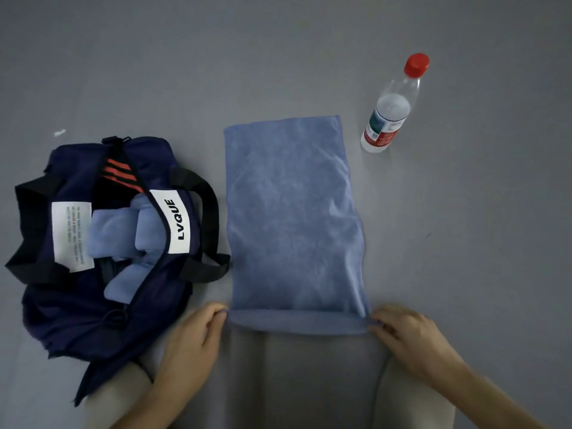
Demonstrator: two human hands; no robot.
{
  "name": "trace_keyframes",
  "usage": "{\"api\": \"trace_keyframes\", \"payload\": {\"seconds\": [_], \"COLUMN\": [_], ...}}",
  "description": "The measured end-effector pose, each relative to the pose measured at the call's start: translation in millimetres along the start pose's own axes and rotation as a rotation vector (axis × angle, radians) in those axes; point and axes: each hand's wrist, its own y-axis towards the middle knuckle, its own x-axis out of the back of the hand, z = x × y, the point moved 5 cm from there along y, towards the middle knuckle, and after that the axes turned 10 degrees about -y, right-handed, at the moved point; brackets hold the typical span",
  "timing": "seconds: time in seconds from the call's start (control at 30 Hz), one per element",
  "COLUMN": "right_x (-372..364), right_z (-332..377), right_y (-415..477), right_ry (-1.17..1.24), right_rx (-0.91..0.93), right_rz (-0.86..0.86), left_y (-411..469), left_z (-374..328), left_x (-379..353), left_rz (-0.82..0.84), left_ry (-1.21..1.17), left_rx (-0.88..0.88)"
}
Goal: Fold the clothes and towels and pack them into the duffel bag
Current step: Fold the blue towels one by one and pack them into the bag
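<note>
A blue towel (294, 212) lies flat on the grey floor as a long strip, its near edge turned over into a narrow roll. My left hand (193, 342) pinches the left end of that roll. My right hand (408, 335) pinches the right end. To the left lies a navy duffel bag (77, 311) with black handles, orange stripes and a white LVQUE label. Its top is unzipped, and light-blue rolled cloths (123, 230) show in the opening.
A clear plastic water bottle (391, 109) with a red cap stands on the floor beyond the towel's far right corner. A small white scrap (59, 132) lies beyond the bag. My knees in light trousers (411, 404) are at the bottom edge.
</note>
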Motion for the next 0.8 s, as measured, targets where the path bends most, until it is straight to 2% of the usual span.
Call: {"api": "trace_keyframes", "payload": {"seconds": [0.1,0.23,0.33,0.5,0.7,0.8], "right_x": [31.1,88.3,140.2,201.5,182.9,152.9], "right_z": [-2.4,1.7,8.6,32.2,39.1,29.5], "right_y": [20.8,61.6,121.1,236.8,357.7,375.7], "right_ry": [0.073,0.137,0.122,0.016,-0.150,-0.206], "right_rx": [-0.068,-0.078,-0.077,-0.104,-0.193,-0.276], "right_rz": [0.036,-0.050,-0.123,-0.205,-0.302,-0.231], "left_y": [21.4,66.0,130.9,252.1,365.8,386.6], "left_z": [-21.1,-58.8,-82.7,-91.8,-61.7,-53.5], "left_x": [6.9,24.7,42.4,55.6,33.9,20.3], "left_rz": [-0.043,-0.159,-0.266,-0.364,-0.301,-0.289], "left_ry": [-0.129,-0.294,-0.328,-0.358,-0.367,-0.282], "left_rx": [0.047,0.028,-0.066,-0.065,0.059,0.127]}}
